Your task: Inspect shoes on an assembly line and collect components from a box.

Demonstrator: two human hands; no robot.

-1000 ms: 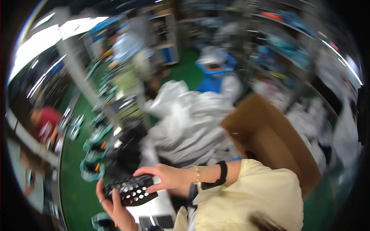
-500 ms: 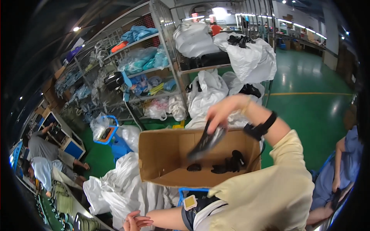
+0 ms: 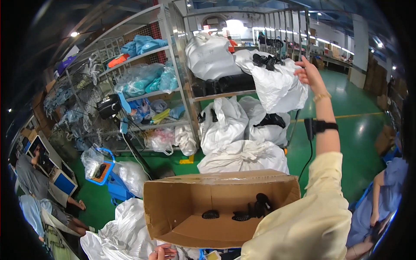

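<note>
My right hand point(image 3: 310, 77) is raised at the far right of the rack, fingers apart and nothing in them. Beside it, a white sack point(image 3: 281, 84) bears a pile of black moulded pieces point(image 3: 265, 60). Just above that pile is a black sole-shaped piece point(image 3: 275, 42) with a patterned surface, apart from my hand; whether it rests on anything I cannot tell. My left hand point(image 3: 162, 252) is low at the near left corner of the cardboard box point(image 3: 173, 236), partly cut off, its fingers loosely spread and holding nothing. Inside the box lie a small black piece point(image 3: 210, 214) and a cluster of black pieces point(image 3: 251, 211).
A metal rack point(image 3: 171, 52) with bagged blue goods stands beyond the box. Several white sacks point(image 3: 225, 123) sit on the floor behind it, another sack point(image 3: 119, 229) at left. A blue trolley point(image 3: 119, 184) stands left. Co-workers sit at far left and right point(image 3: 383, 195).
My right hand has swung from over the box up and right to the sack, letting go of the black sole-shaped piece. The view has shifted, and the box sits lower in it.
</note>
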